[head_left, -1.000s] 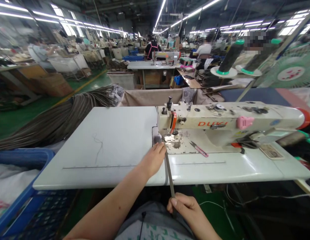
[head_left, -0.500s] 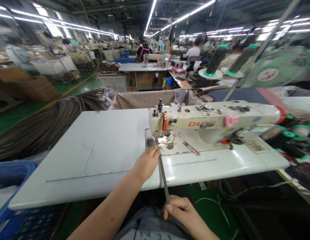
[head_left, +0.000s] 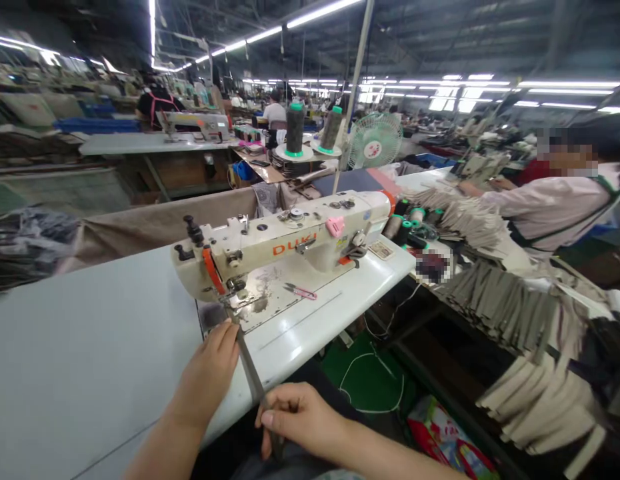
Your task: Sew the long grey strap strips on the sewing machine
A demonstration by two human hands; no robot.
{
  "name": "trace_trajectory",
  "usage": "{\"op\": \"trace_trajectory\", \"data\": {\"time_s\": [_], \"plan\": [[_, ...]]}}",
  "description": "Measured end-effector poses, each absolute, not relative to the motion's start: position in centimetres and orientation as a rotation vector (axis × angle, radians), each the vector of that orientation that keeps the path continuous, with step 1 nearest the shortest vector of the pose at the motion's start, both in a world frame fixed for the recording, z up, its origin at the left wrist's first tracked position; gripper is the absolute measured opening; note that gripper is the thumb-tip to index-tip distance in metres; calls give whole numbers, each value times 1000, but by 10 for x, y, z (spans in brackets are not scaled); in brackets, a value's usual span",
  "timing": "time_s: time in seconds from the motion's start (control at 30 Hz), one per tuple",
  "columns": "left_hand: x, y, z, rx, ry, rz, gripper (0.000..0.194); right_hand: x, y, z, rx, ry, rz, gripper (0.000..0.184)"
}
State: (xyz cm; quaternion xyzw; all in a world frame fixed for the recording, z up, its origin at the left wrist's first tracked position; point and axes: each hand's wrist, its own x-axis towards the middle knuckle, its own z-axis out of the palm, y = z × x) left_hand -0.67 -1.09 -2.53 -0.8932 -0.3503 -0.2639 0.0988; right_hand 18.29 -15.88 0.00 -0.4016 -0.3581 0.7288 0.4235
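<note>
Head view: your right hand (head_left: 303, 420) pinches the grey strip (head_left: 250, 367) beside the tabletop (head_left: 90, 347) edge; your left hand (head_left: 205, 373) lies on it by the sewing machine (head_left: 260, 250), grip unclear. Beige cloth bin (head_left: 220, 208) behind, contents unclear.

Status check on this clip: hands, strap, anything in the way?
Left hand at the strap, near the sewing machine's foot. Right hand gripping strap nearer the body. Strap runs between hands. Scissors beside its line, seemingly clear.
</note>
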Motion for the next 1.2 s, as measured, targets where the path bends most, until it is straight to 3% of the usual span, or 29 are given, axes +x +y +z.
{"op": "trace_trajectory", "data": {"time_s": [0.47, 1.2], "plan": [[-9, -10, -28, -2636, -952, -695, 34, 191, -165, 16, -1001, -982, 1833, 51], [6, -12, -11, -2670, -1305, -584, 29, 193, -154, 13, -1154, -1150, 1747, 46]]}}
